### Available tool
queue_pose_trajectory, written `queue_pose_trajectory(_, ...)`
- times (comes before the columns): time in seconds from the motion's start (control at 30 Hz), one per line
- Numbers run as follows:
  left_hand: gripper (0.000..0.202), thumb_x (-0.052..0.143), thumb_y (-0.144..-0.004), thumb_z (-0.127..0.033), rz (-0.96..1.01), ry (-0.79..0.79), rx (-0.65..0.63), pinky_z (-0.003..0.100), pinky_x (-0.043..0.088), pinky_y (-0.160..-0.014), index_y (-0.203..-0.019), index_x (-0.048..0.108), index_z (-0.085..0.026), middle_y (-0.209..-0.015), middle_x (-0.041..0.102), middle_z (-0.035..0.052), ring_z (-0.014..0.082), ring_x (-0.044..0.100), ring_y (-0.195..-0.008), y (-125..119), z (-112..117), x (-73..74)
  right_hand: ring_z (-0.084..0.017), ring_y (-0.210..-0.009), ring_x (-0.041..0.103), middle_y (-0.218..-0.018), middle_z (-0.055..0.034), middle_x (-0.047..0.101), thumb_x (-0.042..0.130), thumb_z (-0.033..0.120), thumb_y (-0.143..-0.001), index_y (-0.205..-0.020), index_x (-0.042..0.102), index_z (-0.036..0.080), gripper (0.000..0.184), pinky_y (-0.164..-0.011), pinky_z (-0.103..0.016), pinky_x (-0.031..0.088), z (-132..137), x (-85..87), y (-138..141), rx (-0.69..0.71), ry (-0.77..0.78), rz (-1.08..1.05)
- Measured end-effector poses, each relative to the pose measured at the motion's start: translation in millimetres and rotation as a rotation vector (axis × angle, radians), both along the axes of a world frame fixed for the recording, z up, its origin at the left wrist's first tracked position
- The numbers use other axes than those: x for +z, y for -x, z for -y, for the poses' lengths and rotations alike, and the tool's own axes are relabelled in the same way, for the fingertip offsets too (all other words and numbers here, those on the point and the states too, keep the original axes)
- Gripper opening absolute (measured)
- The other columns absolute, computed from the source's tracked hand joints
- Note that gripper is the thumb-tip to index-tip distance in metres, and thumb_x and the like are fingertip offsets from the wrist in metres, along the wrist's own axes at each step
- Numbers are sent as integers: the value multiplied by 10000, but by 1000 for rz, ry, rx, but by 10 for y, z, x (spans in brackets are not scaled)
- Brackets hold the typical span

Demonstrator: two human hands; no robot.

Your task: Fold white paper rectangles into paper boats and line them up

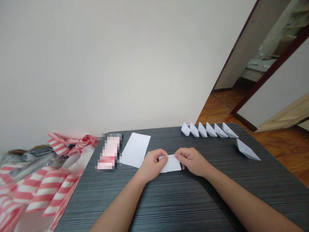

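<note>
- Paper first: my left hand (152,165) and right hand (192,161) are both on one folded white paper strip (172,164), a thin, matte, crisp-edged rectangle, held just above the table and between the hands.
- Left fingers (163,155): curled in, closed, pinching the strip's left end with the thumb on top.
- Right fingers (180,156): nearly closed, pinching the right end along the top edge; neither hand is spread open.
- Table: dark grey streaked laminate table (154,206) with a rounded corner, a fine ridged-looking grain, both forearms resting over it.
- One flat white paper sheet (135,149), unfolded, rectangular, just left of my left hand.
- Six folded paper boats (207,130), white, pointed, standing in a tight row along the far edge.
- One more folded paper boat (246,149), lying apart on the right, near the table edge – longer-looking from here.
- One pink-and-white block (108,153), pixelated, too blurred to tell what it is, left of the flat sheet.
- Red-and-white striped plastic bags (45,190) heaped off the left of the table, glossy, count unclear – a striped knotted bundle (71,143) sits behind them.
- Behind: off-white wall (96,64); orange wood floor (285,148) at right.
</note>
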State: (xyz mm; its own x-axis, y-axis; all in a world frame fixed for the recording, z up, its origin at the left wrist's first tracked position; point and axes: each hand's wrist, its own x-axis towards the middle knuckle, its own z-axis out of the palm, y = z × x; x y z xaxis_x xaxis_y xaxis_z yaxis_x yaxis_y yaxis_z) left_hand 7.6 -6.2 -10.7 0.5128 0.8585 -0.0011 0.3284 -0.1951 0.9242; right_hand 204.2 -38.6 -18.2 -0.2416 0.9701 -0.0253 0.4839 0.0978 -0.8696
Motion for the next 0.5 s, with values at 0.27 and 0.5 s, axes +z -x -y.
queue_pose_trajectory(0.27, 268, 464, -837, -329, -43, -66, -46, 228, 393, -612, -767, 666, -166, -741, 657, 25, 149, 558, -686, -43, 24, 63, -114, -486, 553, -521, 7, 594, 448, 280, -882, -752, 664, 166, 277, -500, -203, 383, 1, 34, 67, 54, -76, 97)
queue_pose_trajectory(0.5, 280, 453, -843, -323, -64, -111, -43, 229, 385, -601, -728, 652, -163, -700, 643, 18, 143, 545, -654, -35, 26, 50, -115, -471, 553, -512, 9, 591, 439, 298, -888, -754, 660, 167, 290, -489, -205, 386, 3, 30, 65, 57, -57, 89)
